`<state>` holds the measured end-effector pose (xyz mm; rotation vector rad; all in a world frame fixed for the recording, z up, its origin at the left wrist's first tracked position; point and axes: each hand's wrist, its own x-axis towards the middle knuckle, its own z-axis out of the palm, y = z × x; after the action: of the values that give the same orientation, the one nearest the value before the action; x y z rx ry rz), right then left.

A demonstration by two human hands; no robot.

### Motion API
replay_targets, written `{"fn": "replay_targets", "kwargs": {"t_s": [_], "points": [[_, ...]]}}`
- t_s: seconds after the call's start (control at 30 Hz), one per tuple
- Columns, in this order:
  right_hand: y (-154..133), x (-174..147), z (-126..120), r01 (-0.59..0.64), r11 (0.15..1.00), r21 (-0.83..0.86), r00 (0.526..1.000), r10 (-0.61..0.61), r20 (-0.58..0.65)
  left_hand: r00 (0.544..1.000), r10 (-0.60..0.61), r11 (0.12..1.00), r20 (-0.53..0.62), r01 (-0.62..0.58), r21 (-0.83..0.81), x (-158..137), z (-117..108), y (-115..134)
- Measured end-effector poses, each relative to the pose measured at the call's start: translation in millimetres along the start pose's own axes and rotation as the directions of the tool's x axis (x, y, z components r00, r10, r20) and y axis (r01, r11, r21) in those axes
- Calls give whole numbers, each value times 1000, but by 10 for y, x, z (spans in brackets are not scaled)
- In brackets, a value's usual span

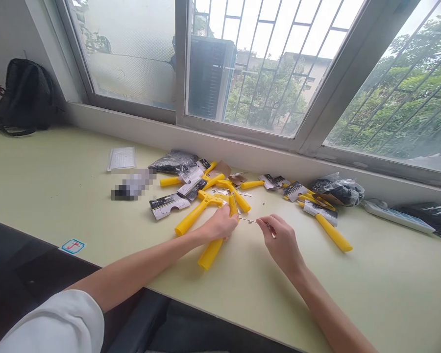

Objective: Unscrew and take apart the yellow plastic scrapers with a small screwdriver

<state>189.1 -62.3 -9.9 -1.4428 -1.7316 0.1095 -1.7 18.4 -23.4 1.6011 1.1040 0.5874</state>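
Note:
My left hand [222,224] is closed around a yellow plastic-handled tool [210,255], whose handle points down toward the table's front edge. Pinched in my right hand [279,240] is a thin metal rod [247,220], perhaps a screwdriver or hex key. Its far end reaches the head of the yellow tool, and my fingers hide its grip. A tiny metal piece [250,222] shows just under the rod. Beside my left hand lies another yellow tool [191,218], flat on the table, with more yellow handles [240,197] behind it.
On the pale table [382,289] lie several black-and-white cards [169,205] among yellow tools. A black plastic bag [173,161], a clear bag [338,189], a white power strip [399,215] and another yellow tool [333,232] lie around. A backpack [29,95] stands far left; windows border the back.

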Motion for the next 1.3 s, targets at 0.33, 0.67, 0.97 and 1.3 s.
{"fn": "replay_targets", "kwargs": {"t_s": [0.33,0.67,0.97,1.3], "points": [[-92,-17,-11,-334,927,168,942,320,104,1000,-1,1000,-11,1,7,12,-15,18],[-121,-23,-22,73,994,80,997,-74,9,1000,11,1000,-2,-11,-10,-9,-18,34],[-7,-29,-33,-267,961,76,962,261,79,1000,-5,1000,-7,5,-9,5,-21,36],[-31,-42,-12,-157,987,14,985,156,80,1000,2,1000,-7,-2,-3,-5,-27,44]]}}
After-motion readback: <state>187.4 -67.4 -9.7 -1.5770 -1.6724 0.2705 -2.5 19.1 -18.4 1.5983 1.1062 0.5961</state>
